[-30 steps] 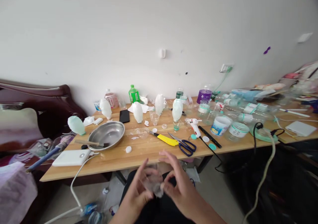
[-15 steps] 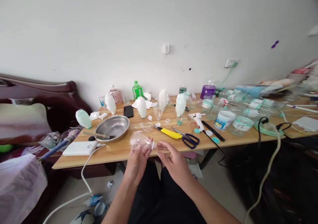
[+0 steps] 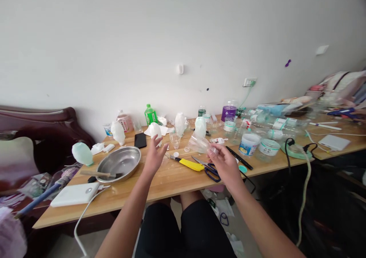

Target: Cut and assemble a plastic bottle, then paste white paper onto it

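Observation:
By its neck, my right hand grips a clear cut plastic bottle top, its wide end tilted up to the left. My left hand holds nothing, fingers apart, over the table in front of a white-coated bottle top. Another clear bottle top stands between the hands. Beneath the held piece lie a yellow utility knife and dark blue-handled scissors. A pale green-white bottle top stands behind it; the glue gun is partly hidden by my right hand.
A steel bowl with a brush sits left, near a white power bank and phone. Clear bottles and a tub crowd the right. Cables hang over the front edge.
The clear bottle top has passed from my left hand to my right and moved up and right over the table. My left hand has let go and risen. The view has shifted.

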`<state>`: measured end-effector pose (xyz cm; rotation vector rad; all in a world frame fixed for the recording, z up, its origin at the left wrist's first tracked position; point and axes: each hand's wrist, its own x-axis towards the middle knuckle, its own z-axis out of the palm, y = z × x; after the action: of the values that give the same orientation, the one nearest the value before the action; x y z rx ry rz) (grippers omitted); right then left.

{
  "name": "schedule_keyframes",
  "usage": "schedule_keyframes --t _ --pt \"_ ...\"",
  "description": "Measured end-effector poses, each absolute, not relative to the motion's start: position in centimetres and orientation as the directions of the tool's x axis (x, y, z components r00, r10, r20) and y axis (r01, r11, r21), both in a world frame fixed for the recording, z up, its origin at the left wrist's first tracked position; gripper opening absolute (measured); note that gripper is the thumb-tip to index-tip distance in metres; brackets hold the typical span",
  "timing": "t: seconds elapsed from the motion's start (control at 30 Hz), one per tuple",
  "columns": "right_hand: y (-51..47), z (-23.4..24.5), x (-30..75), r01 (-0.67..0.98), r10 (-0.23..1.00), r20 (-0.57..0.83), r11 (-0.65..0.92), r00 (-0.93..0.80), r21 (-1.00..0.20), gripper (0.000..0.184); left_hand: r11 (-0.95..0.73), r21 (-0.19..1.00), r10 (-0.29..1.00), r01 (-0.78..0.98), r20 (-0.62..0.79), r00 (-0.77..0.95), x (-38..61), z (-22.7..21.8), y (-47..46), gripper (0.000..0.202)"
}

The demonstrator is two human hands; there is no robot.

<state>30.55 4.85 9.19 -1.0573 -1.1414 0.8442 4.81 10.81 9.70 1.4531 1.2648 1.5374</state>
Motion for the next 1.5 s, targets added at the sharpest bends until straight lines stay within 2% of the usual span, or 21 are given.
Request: schedule_keyframes --t 0.13,0.2,0.33,0.4,0.5,0.63,0.83,0.97,1.07,1.2,1.37,1.5 --pt "7.6 11.6 31.7 0.333 0.873 0.449 0.374 0.188 -0.866 0.052 -0.259 0.920 0.923 0.293 0.326 -0.207 7.8 9.6 17.6 0.094" --pt "8.8 12.3 31.6 0.412 0.869 0.470 0.376 0.154 -0.830 0.051 -0.242 0.903 0.915 0.354 0.334 -0.226 8.9 9.1 19.8 0.092" --pt "10.4 12.9 31.6 0.456 0.869 0.478 0.377 0.127 -0.806 0.048 -0.226 0.865 0.915 0.448 0.346 -0.206 9.8 8.3 22.2 0.057" --pt "10.8 12.9 31.7 0.475 0.866 0.486 0.380 0.120 -0.794 0.046 -0.241 0.836 0.915 0.492 0.365 -0.172 10.0 8.3 22.5 0.047" --pt "11.0 13.0 32.3 0.495 0.854 0.509 0.397 0.109 -0.773 0.043 -0.323 0.761 0.898 0.563 0.435 -0.073 10.4 9.5 21.6 0.053" --pt "9.9 13.4 33.1 0.505 0.830 0.550 0.437 0.091 -0.744 0.041 -0.484 0.581 0.839 0.654 0.521 0.158 10.5 12.8 17.4 0.072" --pt "6.6 13.4 32.0 0.546 0.775 0.629 0.502 0.059 -0.670 0.037 -0.557 0.344 0.800 0.756 0.469 0.375 9.5 16.0 10.5 0.081" --pt "5.3 13.2 30.4 0.571 0.734 0.677 0.538 0.046 -0.621 0.034 -0.566 0.193 0.789 0.802 0.409 0.459 8.7 16.0 9.0 0.076" --pt "5.1 13.0 29.5 0.609 0.695 0.719 0.562 0.020 -0.560 0.032 -0.554 0.170 0.795 0.815 0.397 0.458 8.4 15.8 8.4 0.073" --pt "5.2 12.6 28.9 0.654 0.682 0.730 0.535 0.039 -0.535 0.034 -0.536 0.143 0.801 0.832 0.397 0.448 8.2 15.7 7.3 0.068" --pt "5.3 12.1 28.9 0.710 0.714 0.700 0.487 0.011 -0.508 0.037 -0.512 0.092 0.785 0.854 0.453 0.422 8.1 15.1 6.1 0.062" --pt "5.1 12.2 29.0 0.702 0.683 0.731 0.524 -0.006 -0.483 0.033 -0.502 0.057 0.763 0.863 0.499 0.410 7.9 14.5 5.5 0.065"
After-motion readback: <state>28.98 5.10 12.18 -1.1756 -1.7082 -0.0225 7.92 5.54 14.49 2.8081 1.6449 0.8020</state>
